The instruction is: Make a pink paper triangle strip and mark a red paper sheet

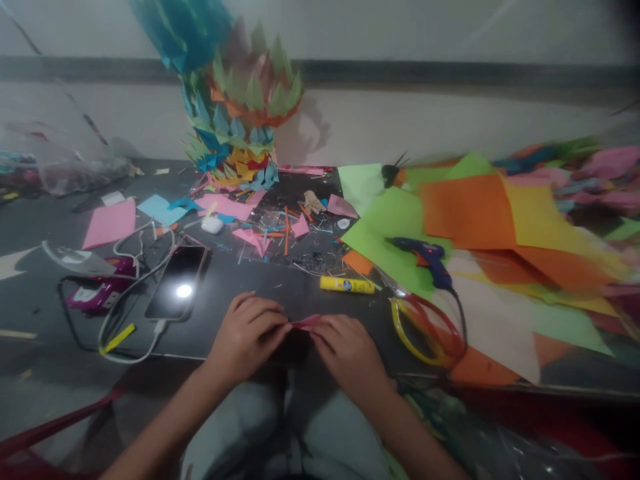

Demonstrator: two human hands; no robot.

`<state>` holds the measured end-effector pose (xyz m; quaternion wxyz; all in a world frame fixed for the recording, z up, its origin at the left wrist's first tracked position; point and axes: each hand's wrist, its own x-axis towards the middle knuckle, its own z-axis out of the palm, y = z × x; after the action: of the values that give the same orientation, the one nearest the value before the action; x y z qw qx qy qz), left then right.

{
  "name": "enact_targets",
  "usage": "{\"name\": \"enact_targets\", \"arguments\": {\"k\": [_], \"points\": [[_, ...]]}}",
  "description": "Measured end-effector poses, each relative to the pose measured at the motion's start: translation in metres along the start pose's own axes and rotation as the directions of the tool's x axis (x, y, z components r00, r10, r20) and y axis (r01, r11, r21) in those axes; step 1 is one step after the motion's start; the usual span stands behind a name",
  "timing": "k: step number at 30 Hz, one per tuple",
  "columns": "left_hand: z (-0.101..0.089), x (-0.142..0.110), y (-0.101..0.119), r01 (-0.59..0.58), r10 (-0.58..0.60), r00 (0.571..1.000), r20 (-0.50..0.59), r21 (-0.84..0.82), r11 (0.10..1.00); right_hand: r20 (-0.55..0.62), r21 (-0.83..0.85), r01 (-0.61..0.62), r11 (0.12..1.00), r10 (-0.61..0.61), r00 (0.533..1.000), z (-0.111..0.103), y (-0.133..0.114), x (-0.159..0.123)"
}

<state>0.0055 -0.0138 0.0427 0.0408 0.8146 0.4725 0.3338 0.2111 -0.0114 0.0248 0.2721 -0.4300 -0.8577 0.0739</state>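
Note:
Between my two hands, at the table's front edge, is a small folded piece of pink paper (306, 323). My left hand (251, 328) pinches its left end between thumb and fingers. The right end is pinched by my right hand (346, 340). Parts of the paper are hidden behind my fingers. Just beyond my right hand lies a yellow glue stick (347, 285) on its side. To the left of my left hand, a phone (177, 283) lies with a cable plugged in and a bright reflection on its screen.
Scissors (425, 330) with red and yellow handles and a blue hot glue gun (425, 257) lie right, on coloured paper sheets (467, 213). A tall folded-paper model (235, 133) stands at the back. Pink scraps (253, 240) litter the middle. A purple power strip (103, 287) sits left.

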Motion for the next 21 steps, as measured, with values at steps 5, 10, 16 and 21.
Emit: {"name": "enact_targets", "arguments": {"k": [5, 10, 16, 21], "points": [[-0.008, 0.006, -0.003, 0.101, -0.072, 0.971, 0.228, -0.114, 0.988, 0.011, 0.010, 0.012, 1.000, -0.013, 1.000, 0.002, -0.002, -0.002], [-0.001, 0.007, -0.006, 0.056, -0.030, 0.965, 0.262, -0.092, 0.994, 0.006, 0.023, 0.026, 0.999, -0.026, 1.000, -0.008, 0.002, 0.000], [0.001, 0.002, -0.014, 0.015, -0.015, 0.989, 0.144, 0.002, 1.000, -0.206, -0.094, -0.118, 0.989, 0.097, 0.974, -0.037, 0.046, 0.026], [0.001, -0.001, -0.021, 0.044, -0.040, 0.999, -0.033, 0.150, 0.988, -0.183, -0.188, -0.366, 0.912, 0.333, 0.925, -0.069, 0.081, 0.042]]}}
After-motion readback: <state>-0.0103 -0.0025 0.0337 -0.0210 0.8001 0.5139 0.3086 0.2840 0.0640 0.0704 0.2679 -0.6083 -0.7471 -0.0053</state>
